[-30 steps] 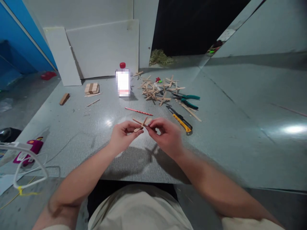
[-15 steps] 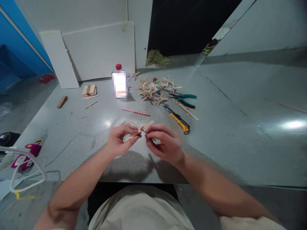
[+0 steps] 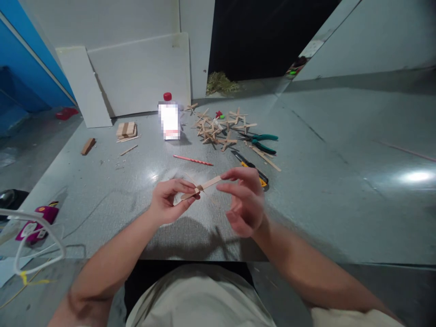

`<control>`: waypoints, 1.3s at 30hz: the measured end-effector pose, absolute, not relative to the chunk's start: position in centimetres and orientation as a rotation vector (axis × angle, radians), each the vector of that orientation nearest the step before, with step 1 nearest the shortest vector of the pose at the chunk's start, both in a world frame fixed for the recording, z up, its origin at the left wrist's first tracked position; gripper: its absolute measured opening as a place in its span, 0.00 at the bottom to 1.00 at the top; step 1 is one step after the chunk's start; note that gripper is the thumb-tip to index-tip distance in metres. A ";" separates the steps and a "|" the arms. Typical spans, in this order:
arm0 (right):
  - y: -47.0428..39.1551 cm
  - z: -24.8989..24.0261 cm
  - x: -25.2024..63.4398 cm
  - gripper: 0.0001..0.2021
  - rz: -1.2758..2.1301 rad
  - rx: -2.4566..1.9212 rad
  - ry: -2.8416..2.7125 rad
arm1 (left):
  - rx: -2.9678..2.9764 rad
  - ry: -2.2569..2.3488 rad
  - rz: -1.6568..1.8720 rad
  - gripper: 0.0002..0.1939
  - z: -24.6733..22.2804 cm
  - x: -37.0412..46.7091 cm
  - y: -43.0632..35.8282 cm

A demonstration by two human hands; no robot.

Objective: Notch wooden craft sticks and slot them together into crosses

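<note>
My left hand (image 3: pixel 172 200) pinches a small crossed piece of craft sticks (image 3: pixel 210 182) near its joint, above the table's front part. One flat stick of it points up and to the right. At that stick's far end is my right hand (image 3: pixel 243 197), its fingers spread and slightly blurred; the index fingertip is at or very near the stick tip. Beyond the hands lies a red striped pencil (image 3: pixel 193 160). Just past my right hand is a yellow and black utility knife (image 3: pixel 247 162), its handle partly hidden by the fingers.
A pile of crossed craft sticks (image 3: pixel 211 131) lies farther back, beside green-handled pliers (image 3: pixel 260 137) and loose sticks (image 3: pixel 267 159). A red-capped bottle (image 3: pixel 167 96) stands left of it. A stick bundle (image 3: pixel 126 130) and a wooden block (image 3: pixel 88 146) are at left, with a purple power strip (image 3: pixel 42 221).
My right hand has moved right and opened away from the joint. The crossed piece has turned a little in my left hand, which has stayed nearly in place.
</note>
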State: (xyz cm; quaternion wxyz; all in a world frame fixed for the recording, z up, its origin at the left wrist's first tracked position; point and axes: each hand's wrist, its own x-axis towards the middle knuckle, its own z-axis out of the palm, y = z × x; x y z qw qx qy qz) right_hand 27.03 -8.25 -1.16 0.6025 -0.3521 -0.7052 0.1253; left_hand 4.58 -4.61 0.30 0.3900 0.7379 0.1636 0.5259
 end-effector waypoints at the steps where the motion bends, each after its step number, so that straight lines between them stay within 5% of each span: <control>1: -8.1 -0.9 27.1 0.21 0.252 -0.749 -1.622 | 1.892 0.408 1.337 0.06 0.3 4.5 -4.6; 16: -7.6 0.1 25.6 0.17 0.403 -0.657 -1.795 | 2.014 0.475 1.434 0.06 0.0 4.4 -4.3; 39: -7.3 -0.3 25.5 0.36 0.332 -0.692 -1.922 | 2.080 0.599 1.461 0.08 0.5 4.5 -4.5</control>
